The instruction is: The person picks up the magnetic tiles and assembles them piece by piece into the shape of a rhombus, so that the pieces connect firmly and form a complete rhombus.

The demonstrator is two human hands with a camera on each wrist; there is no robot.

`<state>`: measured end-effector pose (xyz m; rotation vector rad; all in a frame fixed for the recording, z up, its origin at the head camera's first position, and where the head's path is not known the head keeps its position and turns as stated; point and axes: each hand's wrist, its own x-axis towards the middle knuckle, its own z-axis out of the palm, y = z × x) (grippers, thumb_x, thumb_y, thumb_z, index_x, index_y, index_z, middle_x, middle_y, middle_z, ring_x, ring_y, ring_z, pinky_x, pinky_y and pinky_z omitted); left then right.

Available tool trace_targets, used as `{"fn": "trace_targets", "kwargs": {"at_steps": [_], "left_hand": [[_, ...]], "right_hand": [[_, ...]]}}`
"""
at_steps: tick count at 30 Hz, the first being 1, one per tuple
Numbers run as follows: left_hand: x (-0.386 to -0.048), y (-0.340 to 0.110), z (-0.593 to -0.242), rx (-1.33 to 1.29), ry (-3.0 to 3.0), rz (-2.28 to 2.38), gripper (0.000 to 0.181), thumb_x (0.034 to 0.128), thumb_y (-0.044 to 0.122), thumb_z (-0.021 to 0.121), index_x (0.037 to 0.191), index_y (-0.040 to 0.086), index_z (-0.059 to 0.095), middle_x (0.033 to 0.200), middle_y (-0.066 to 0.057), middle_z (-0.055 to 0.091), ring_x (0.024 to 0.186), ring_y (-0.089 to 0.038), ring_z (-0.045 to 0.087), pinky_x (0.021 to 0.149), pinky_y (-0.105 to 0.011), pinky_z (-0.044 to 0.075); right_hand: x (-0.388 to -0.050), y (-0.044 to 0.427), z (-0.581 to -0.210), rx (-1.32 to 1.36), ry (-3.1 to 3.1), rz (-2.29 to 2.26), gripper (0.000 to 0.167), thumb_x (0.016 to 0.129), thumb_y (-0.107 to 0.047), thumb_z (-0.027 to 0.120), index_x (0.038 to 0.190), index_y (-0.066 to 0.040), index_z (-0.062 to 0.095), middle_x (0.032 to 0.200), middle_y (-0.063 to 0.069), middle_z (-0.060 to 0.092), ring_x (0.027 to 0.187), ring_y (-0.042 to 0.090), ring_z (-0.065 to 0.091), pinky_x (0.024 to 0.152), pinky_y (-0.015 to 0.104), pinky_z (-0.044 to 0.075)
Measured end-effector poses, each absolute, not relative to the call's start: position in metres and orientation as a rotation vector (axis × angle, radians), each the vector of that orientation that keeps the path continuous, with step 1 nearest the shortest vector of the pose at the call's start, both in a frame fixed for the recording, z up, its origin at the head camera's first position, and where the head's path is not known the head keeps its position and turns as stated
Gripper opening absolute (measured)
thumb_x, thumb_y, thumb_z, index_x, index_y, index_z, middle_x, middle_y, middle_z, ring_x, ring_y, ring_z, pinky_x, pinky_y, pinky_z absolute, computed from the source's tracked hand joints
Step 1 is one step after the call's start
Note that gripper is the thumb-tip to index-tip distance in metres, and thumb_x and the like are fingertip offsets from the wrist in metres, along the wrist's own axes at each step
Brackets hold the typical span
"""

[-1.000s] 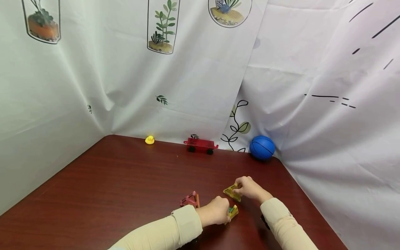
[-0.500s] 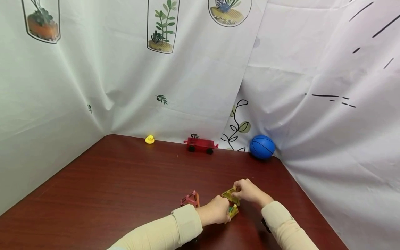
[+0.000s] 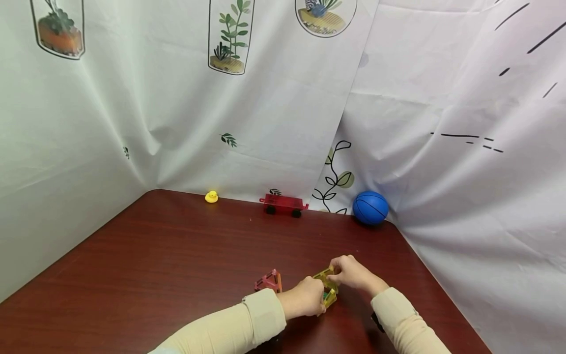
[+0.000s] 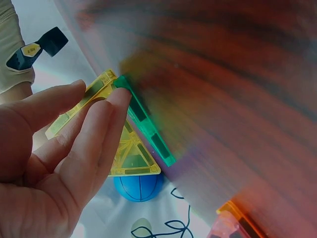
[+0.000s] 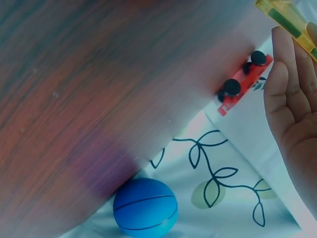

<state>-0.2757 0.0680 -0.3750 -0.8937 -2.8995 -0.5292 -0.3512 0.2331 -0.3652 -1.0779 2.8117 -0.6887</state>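
My left hand pinches a yellow magnetic tile between thumb and fingers. A green magnetic tile, seen edge-on in the left wrist view, meets that yellow tile at one end. Just beyond, my right hand grips a yellow triangular magnetic tile by its upper part. This triangle appears close against the green tile's side; whether they touch is hard to tell. In the right wrist view, the yellow tile lies at the top corner by the fingers.
Left of my left hand stands a pink triangular tile with an orange tile beside it, partly hidden by my sleeve. Along the table's back edge are a yellow rubber duck, a red toy wagon and a blue ball.
My right hand has moved slightly left and nearer with the yellow triangular tile, bringing it up to the tiles at my left hand. The left hand has stayed in place.
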Motion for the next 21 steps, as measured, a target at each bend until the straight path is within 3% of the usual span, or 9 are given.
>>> {"fn": "trace_targets", "kwargs": {"at_steps": [21], "left_hand": [[-0.2741,0.0676,-0.3738,-0.833,-2.944,-0.564,0.032,0.0695,0.020,0.071,0.043,0.015,0.054,0.039,0.012,0.044,0.045,-0.004,0.043,0.045,-0.017,0.036]], "right_hand": [[-0.3430,0.2317,-0.3667,-1.086,2.756,-0.682,0.011,0.075,-0.017,0.068,0.069,-0.015,0.058,0.060,-0.009,0.054,0.051,0.004,0.049,0.047,0.022,0.043]]}}
